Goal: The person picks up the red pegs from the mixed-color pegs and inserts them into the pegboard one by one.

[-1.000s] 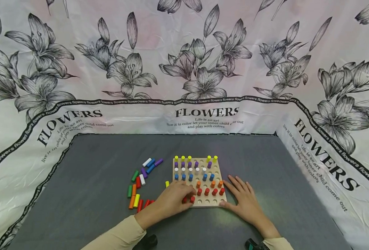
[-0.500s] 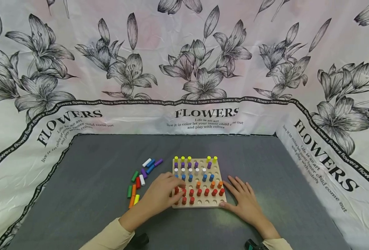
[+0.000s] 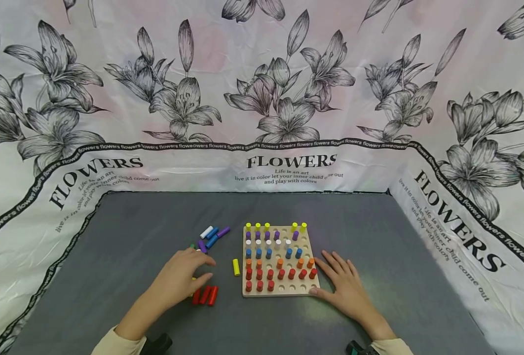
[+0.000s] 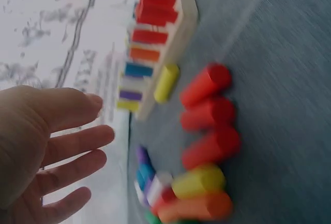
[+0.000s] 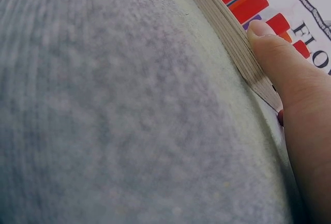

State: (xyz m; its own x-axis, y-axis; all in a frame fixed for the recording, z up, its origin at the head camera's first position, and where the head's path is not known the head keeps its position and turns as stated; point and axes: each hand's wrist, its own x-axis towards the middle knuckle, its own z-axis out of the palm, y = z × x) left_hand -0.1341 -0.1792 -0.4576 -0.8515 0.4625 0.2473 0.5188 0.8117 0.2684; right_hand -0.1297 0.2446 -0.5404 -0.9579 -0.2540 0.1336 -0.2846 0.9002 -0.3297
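Note:
My left hand (image 3: 179, 276) is over the loose pegs left of the board, fingers apart and nothing between them. The left wrist view has this hand (image 4: 57, 151) beside red pegs (image 4: 209, 114), a yellow peg (image 4: 199, 181) and an orange peg (image 4: 196, 207) lying on the table. A wooden pegboard (image 3: 281, 291) carries upright pegs in rows: yellow, purple, white, blue, orange and red. Spread flat at the board's right side is my right hand (image 3: 344, 281). Its thumb (image 5: 282, 58) rests at the near right corner of the board (image 5: 235, 43).
One yellow peg (image 3: 236, 267) lies alone between the left hand and the board. Behind the left hand lie white (image 3: 206, 232), blue (image 3: 211, 241) and purple pegs (image 3: 223, 231). A floral cloth (image 3: 288, 167) borders the grey table (image 3: 155, 212) at the back and sides.
My left hand has left the pegboard's near left part and moved left over the loose pegs, its fingers now apart. Red pegs it covered there now show upright. The right hand has stayed put.

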